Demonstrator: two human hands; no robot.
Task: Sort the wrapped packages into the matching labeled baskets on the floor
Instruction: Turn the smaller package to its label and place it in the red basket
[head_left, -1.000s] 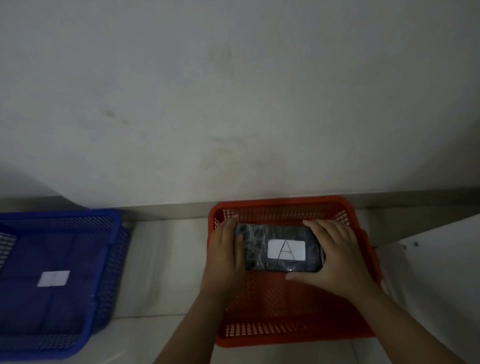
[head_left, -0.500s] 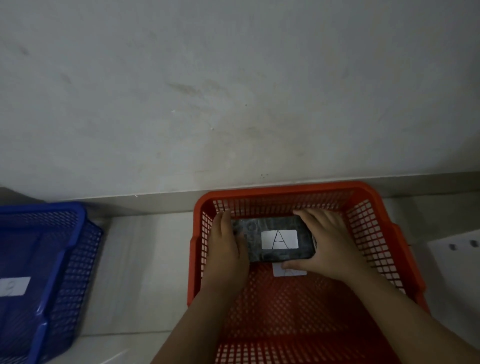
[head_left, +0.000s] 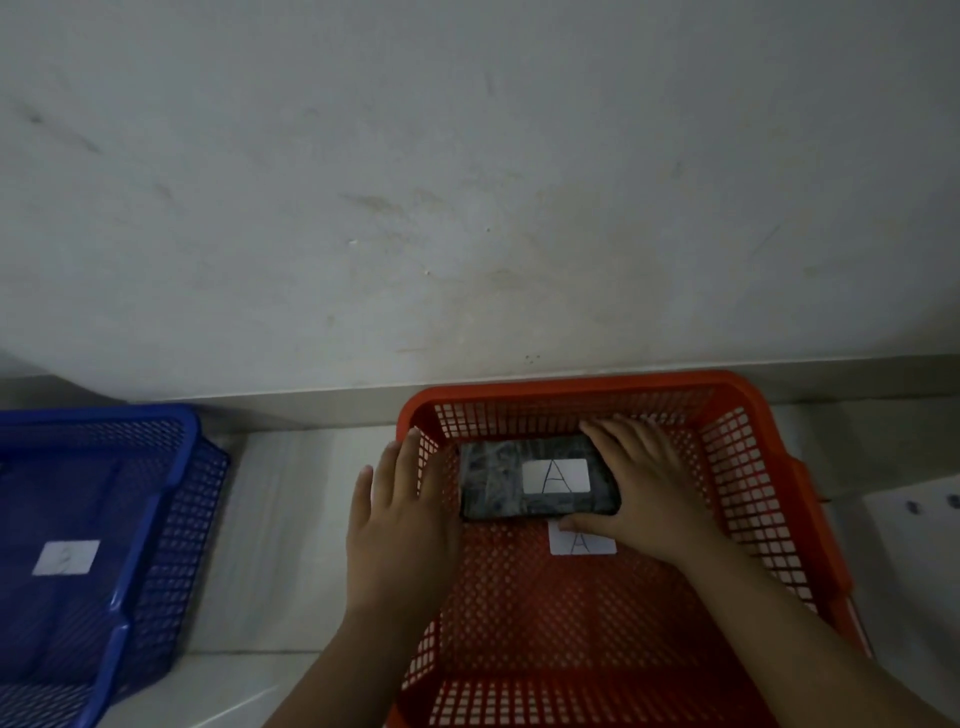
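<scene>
A dark wrapped package (head_left: 498, 480) with a white label marked A lies at the far end of the red mesh basket (head_left: 737, 447). A white card marked A (head_left: 582, 543) sits on the basket floor just in front of the package. My right hand (head_left: 649, 488) still grips the package's right end, thumb along its near edge. My left hand (head_left: 400, 514) hovers flat over the basket's left rim, fingers spread, clear of the package.
A blue mesh basket (head_left: 171, 499) with a white label card (head_left: 66, 557) stands to the left on the pale floor. A grey wall rises right behind both baskets. A white object (head_left: 914, 525) lies at the right edge.
The package went down onto the red basket's floor. My left hand came off its left end and shifted left over the rim. The view moved closer to the basket.
</scene>
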